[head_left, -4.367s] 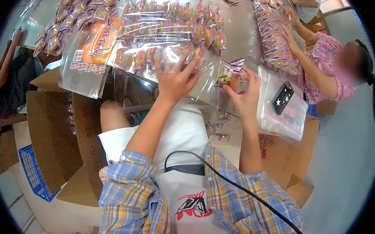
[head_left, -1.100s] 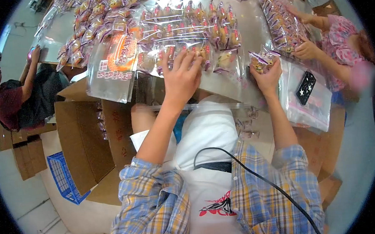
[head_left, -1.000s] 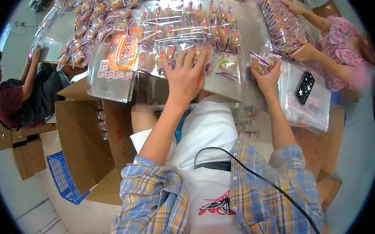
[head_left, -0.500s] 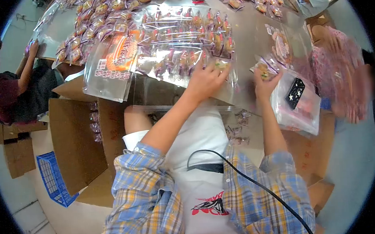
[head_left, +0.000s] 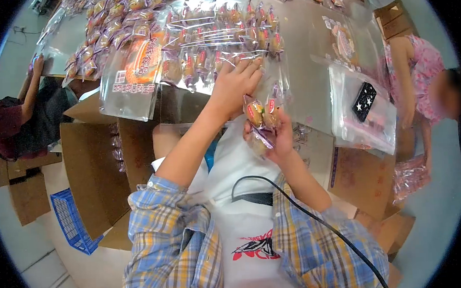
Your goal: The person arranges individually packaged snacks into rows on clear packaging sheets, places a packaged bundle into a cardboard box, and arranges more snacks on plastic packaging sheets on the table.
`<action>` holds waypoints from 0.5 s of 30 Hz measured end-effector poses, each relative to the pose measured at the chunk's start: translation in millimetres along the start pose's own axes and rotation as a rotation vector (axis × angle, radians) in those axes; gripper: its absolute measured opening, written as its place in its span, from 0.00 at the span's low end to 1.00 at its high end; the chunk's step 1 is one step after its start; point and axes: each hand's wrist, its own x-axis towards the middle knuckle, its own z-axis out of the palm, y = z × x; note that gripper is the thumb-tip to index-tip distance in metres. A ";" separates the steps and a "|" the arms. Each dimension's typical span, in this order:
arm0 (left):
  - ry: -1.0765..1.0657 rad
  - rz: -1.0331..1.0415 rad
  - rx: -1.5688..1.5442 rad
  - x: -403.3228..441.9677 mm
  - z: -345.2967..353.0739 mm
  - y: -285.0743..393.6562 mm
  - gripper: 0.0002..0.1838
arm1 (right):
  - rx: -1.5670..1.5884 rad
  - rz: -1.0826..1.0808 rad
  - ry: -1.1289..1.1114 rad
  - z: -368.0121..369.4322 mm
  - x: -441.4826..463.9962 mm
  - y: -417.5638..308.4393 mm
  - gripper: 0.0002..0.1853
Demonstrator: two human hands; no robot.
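Small wrapped cakes [head_left: 256, 114], a few together in clear and purple packaging, are gripped in my right hand [head_left: 285, 141] in front of my lap. My left hand [head_left: 233, 89] lies with fingers stretched out over the near edge of a large clear plastic bag [head_left: 282, 84]. Inside that bag, rows of the same wrapped cakes [head_left: 199, 38] lie side by side, partly hidden by glare and by my fingers. A printed clear bag [head_left: 143, 70] with orange and red lettering lies to the left of the rows.
Loose wrapped cakes [head_left: 114, 17] are heaped at the table's far left. At right, a black starred object [head_left: 364, 101] lies on stacked plastic bags [head_left: 344, 122]. An opened cardboard box [head_left: 93, 167] and blue crate [head_left: 73, 220] stand low left. People work on both sides.
My right hand has come from the table's right side to my lap, holding wrapped cakes. My left hand has shifted slightly left. The person at right has lowered a bundle of packets.
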 end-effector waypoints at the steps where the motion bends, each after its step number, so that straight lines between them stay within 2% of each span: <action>1: -0.012 -0.017 -0.027 -1.6 2.2 -2.8 0.21 | -0.105 -0.049 0.048 -2.8 2.8 -2.9 0.41; 2: -0.021 -0.034 -0.055 -2.0 4.1 -5.6 0.20 | -0.213 -0.099 0.096 -5.8 5.0 -6.9 0.39; 4: 0.057 -0.033 -0.040 -1.9 6.3 -8.9 0.20 | -0.212 -0.156 0.086 -3.1 4.6 -19.8 0.35; 6: 0.122 -0.030 -0.023 1.1 7.6 -9.1 0.20 | -0.096 -0.161 0.138 -4.6 10.1 -35.5 0.34; 8: 0.158 -0.027 -0.002 1.7 7.3 -7.5 0.21 | -0.246 -0.188 0.217 -3.7 13.4 -44.8 0.32; 9: 0.116 -0.032 -0.018 2.5 5.0 -6.1 0.26 | -0.292 -0.214 0.265 1.1 17.4 -47.6 0.32; 11: 0.100 -0.034 -0.012 1.8 0.2 -1.4 0.30 | -0.327 -0.241 0.367 10.6 23.4 -52.8 0.32; 14: 0.053 -0.088 -0.050 2.9 -1.8 4.9 0.35 | -0.383 -0.149 0.223 -3.4 25.4 -55.6 0.30; 15: 0.035 -0.114 -0.070 5.4 -2.5 6.1 0.37 | -0.306 -0.158 0.277 13.7 25.5 -49.5 0.26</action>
